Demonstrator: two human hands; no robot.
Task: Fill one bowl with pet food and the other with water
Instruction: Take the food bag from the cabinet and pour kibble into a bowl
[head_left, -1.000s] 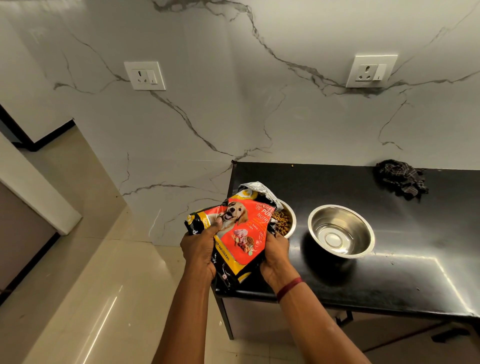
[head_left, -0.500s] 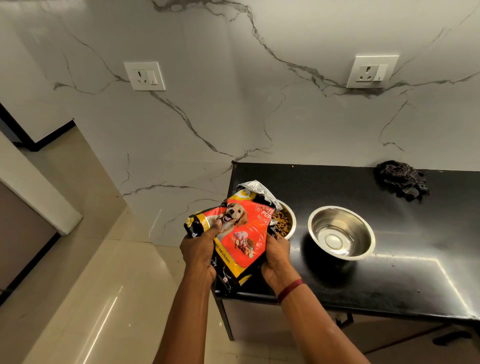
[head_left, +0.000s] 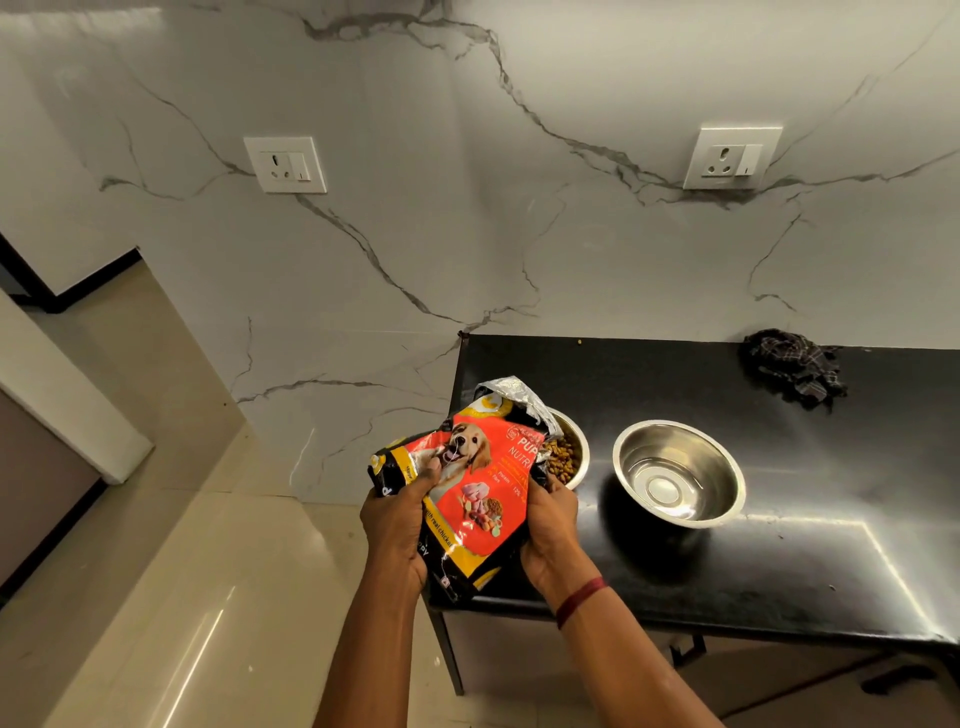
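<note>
Head view: left hand (head_left: 397, 525) and right hand (head_left: 551, 519) both gripping bag (head_left: 470, 493), tipped over food bowl (head_left: 569, 457); empty bowl (head_left: 678, 473) right of it.

Glossy plastic food bag (head_left: 470, 499), shiny steel bowls (head_left: 678, 470), polished black counter (head_left: 779, 566), veined marble wall (head_left: 467, 234).

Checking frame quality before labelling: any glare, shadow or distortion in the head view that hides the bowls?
Head view: wide-angle bending at the edges, wall lines curve; bright streaks of glare on the black counter and the floor; the empty bowl shows reflections but stays readable and throws a dark shadow to its left; the food bag, held by left hand and right hand, covers much of the food bowl.
</note>
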